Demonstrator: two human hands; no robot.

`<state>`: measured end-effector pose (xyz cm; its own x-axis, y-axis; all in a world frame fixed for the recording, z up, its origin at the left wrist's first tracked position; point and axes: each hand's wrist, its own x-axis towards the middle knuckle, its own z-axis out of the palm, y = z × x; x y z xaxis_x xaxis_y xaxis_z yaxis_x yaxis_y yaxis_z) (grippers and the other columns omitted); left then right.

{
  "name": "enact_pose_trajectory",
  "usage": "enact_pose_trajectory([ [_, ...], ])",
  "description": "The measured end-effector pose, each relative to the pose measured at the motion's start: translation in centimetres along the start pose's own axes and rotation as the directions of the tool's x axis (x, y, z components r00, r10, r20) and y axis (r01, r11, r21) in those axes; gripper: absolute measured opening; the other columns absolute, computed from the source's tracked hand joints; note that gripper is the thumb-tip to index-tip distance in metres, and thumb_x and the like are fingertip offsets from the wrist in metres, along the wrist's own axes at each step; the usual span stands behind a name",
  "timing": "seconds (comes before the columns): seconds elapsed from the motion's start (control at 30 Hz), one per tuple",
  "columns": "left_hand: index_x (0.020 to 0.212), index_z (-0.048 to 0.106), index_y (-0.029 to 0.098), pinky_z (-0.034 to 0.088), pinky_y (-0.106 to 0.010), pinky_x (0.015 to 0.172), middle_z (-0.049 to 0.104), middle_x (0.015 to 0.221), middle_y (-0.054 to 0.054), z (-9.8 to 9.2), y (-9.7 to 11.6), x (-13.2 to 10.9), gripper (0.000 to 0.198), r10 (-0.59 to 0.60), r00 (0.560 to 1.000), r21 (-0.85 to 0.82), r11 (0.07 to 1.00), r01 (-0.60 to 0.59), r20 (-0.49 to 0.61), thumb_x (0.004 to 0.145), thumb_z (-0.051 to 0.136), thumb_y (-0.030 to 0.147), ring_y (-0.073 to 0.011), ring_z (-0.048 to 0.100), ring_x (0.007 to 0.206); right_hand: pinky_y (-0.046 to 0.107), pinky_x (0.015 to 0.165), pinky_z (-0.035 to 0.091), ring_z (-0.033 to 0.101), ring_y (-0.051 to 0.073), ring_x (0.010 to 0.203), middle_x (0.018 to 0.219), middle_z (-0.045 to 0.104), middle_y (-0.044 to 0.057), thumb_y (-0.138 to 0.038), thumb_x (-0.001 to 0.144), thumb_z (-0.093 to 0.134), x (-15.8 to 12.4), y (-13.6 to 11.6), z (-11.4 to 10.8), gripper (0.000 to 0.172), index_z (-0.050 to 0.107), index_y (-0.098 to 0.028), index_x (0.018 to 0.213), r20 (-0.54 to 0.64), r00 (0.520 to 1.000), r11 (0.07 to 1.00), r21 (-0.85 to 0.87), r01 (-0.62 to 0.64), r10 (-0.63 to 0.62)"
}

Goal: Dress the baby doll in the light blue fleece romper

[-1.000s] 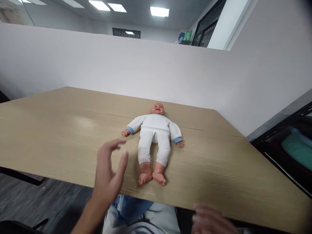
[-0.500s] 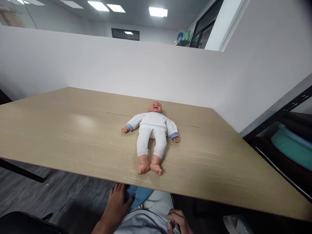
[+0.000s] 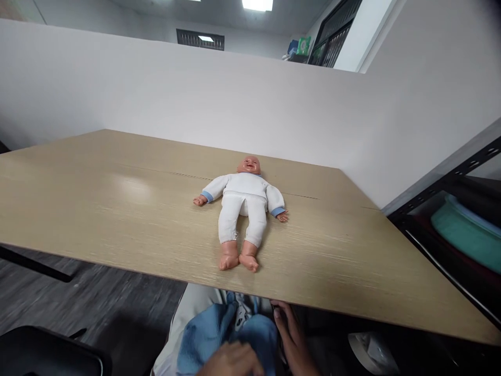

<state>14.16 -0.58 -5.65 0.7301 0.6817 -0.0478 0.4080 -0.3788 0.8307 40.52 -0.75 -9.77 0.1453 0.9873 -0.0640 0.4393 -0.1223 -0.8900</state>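
On my lap lies a blue soft cloth piece point(image 3: 203, 331), bunched, with a white patterned patch near its middle; whether it is a garment I cannot make out. My left hand point(image 3: 230, 360) is over its near part at the bottom edge of the view, blurred, its fingertips not clear. Right of the cloth, just under the table edge, my right hand point(image 3: 290, 334) rests with its fingers stretched forward. A baby doll point(image 3: 245, 201) in white clothes with blue cuffs lies face up on the table, arms spread and feet towards me. Neither hand touches it.
The wooden table point(image 3: 117, 224) reaches to a white partition wall point(image 3: 195, 99). At right stands a black metal shelf point(image 3: 438, 196) holding a green basin-like thing point(image 3: 465, 235). A black chair point(image 3: 50, 350) is at lower left, and a whitish object point(image 3: 371, 352) lies under the table.
The blue cloth is now spread over my lap, where before only part showed under my left hand. My left hand has moved down and right; my right hand has moved forward. The view tilted down slightly.
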Motion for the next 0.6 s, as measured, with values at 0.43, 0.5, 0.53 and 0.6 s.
enact_pose_trajectory([
  [0.43, 0.148, 0.059, 0.022, 0.038, -0.055, 0.128, 0.062, 0.156, -0.015, -7.3, -7.2, 6.8, 0.075, -0.15, 0.968, 0.103, 0.986, 0.132, 0.2, 0.076, 0.078, 0.032, -0.0394, 0.061, 0.136, 0.051, 0.131, 0.038, 0.056, 0.035, 0.15, 0.152, 0.066, 0.017, -0.046, 0.098, 0.061, 2.6, -4.3, 0.3, 0.058, 0.066, -0.021, 0.15, 0.404, 0.914, 0.945, -0.314, 0.092, 0.045],
  [0.5, 0.139, 0.065, 0.022, 0.045, -0.053, 0.123, 0.067, 0.149, -0.013, -6.9, -7.6, 7.6, 0.074, -0.148, 0.962, 0.108, 0.986, 0.126, 0.228, 0.068, 0.082, 0.028, -0.0398, 0.063, 0.131, 0.05, 0.119, 0.05, 0.069, 0.035, 0.13, 0.135, 0.074, 0.017, -0.045, 0.094, 0.065, 2.9, -4.6, -0.2, 0.055, 0.071, -0.02, 0.143, 0.432, 0.897, 0.942, -0.329, 0.065, 0.089],
  [0.53, 0.135, 0.067, 0.021, 0.051, -0.052, 0.117, 0.07, 0.144, -0.013, -6.8, -7.6, 7.7, 0.071, -0.149, 0.96, 0.112, 0.986, 0.125, 0.237, 0.066, 0.083, 0.027, -0.0391, 0.065, 0.126, 0.049, 0.112, 0.055, 0.073, 0.034, 0.121, 0.127, 0.078, 0.016, -0.045, 0.093, 0.066, 3.0, -4.7, -0.4, 0.051, 0.074, -0.02, 0.137, 0.445, 0.889, 0.943, -0.33, 0.051, 0.108],
  [0.6, 0.124, 0.072, 0.02, 0.058, -0.045, 0.102, 0.076, 0.128, -0.01, -6.9, -7.2, 7.4, 0.057, -0.143, 0.955, 0.115, 0.987, 0.116, 0.259, 0.068, 0.081, 0.027, -0.0346, 0.07, 0.111, 0.044, 0.102, 0.059, 0.076, 0.032, 0.111, 0.118, 0.081, 0.013, -0.046, 0.092, 0.068, 2.7, -5.4, -0.7, 0.044, 0.079, -0.019, 0.125, 0.478, 0.87, 0.948, -0.317, 0.04, 0.123],
])
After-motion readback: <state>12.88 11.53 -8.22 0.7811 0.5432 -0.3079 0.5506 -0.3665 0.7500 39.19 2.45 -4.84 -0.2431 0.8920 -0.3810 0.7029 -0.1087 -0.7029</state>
